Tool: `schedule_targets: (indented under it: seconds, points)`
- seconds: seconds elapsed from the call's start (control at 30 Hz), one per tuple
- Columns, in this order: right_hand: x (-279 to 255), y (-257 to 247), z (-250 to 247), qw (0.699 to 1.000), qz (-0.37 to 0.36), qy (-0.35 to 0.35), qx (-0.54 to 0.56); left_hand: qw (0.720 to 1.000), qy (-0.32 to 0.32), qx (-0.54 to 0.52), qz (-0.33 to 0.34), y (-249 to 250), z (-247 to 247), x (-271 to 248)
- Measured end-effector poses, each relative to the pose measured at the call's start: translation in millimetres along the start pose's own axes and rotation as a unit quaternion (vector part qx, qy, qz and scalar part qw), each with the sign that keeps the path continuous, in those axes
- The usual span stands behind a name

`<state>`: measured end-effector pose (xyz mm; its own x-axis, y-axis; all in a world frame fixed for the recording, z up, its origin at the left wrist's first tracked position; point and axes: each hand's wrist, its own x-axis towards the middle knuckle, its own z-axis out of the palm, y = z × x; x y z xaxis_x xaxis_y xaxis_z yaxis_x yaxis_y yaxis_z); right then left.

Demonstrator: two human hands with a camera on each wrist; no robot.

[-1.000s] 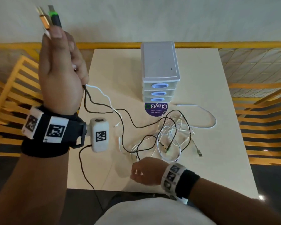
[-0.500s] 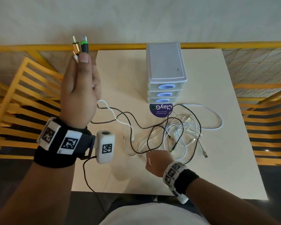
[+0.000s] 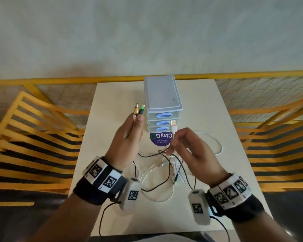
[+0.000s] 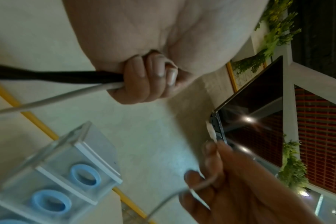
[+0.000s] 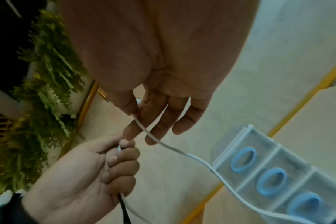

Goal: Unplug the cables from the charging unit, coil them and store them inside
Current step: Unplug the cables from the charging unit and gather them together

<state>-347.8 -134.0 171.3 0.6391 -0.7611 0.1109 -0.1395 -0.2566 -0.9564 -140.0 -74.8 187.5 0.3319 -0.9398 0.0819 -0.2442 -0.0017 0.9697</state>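
A white drawer unit point(image 3: 162, 95) with three blue-ringed drawers stands at the back of the cream table point(image 3: 217, 119). Just left of it, my left hand point(image 3: 136, 119) grips a bundle of black and white cables, and their gold and green plug ends point(image 3: 139, 110) stick up above the fingers. The left wrist view shows those fingers point(image 4: 150, 80) curled round the cables. My right hand point(image 3: 173, 142) pinches a white cable below its plug point(image 3: 173, 126), in front of the drawers. That white cable point(image 5: 182, 151) trails from its thumb and forefinger. The remaining cables point(image 3: 164, 173) hang tangled down to the table.
A round purple sticker point(image 3: 160, 139) lies on the table in front of the drawers. One white cable loop point(image 3: 217, 147) runs out to the right. A yellow railing point(image 3: 59, 81) runs behind the table and yellow slatted furniture point(image 3: 33, 137) flanks both sides.
My left hand came down from high at the left to beside the drawer unit, still holding the plug ends. My right hand rose from the table with a white cable end.
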Motion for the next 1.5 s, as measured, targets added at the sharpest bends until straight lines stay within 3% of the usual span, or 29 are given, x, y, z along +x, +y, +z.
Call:
schedule_targets:
  seconds: [0.27,0.53,0.7,0.8,0.9,1.03,1.3,1.5]
  points:
    - [15,-20,-6,0.997,-0.071,0.005,-0.036,0.994,-0.086,0.033,0.062,30,47,-1]
    - [16,-10,-7,0.997,-0.059,0.035,-0.022,0.995,-0.021,0.063,0.069,29,61,0]
    - [13,7,0,0.997,-0.046,-0.016,-0.053,0.994,0.067,-0.088,0.011,32,59,10]
    - [9,20,8,0.998,-0.02,-0.043,-0.03,0.955,0.103,-0.272,-0.067,42,53,20]
    - [8,30,12,0.999,-0.008,-0.047,0.002,0.914,0.062,-0.379,-0.127,48,43,26]
    - [9,35,10,0.998,-0.02,-0.066,-0.009,0.899,0.044,-0.408,-0.156,51,32,31]
    - [-3,86,7,0.994,0.0,-0.081,-0.071,0.89,0.171,-0.414,-0.085,79,-22,48]
    - [-6,111,-7,0.989,-0.008,-0.055,-0.134,0.897,0.198,-0.39,-0.062,85,-49,47]
